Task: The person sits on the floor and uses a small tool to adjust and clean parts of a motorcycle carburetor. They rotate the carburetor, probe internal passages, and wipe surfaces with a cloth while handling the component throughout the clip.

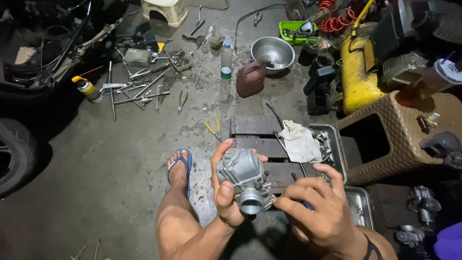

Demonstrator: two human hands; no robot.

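Left hand is wrapped around a grey carb, held up over the wooden pallet. Right hand has its fingertips pinched at the carb's lower edge, with something dark tucked in its palm, can't tell what. Rag and metal tray sit just behind.

A stained grey concrete floor fills the scene, lit brightest at the middle and falling dark toward the edges. At the left edge a black tyre stands in shadow below a dark vehicle frame. Loose tools lie scattered across the upper floor, with a spray can, a clear bottle, a dark red jug and a steel bowl nearby. At the right stand a yellow tank and a brown woven stool. Low dark wooden planks carry a white rag beside a metal tray.
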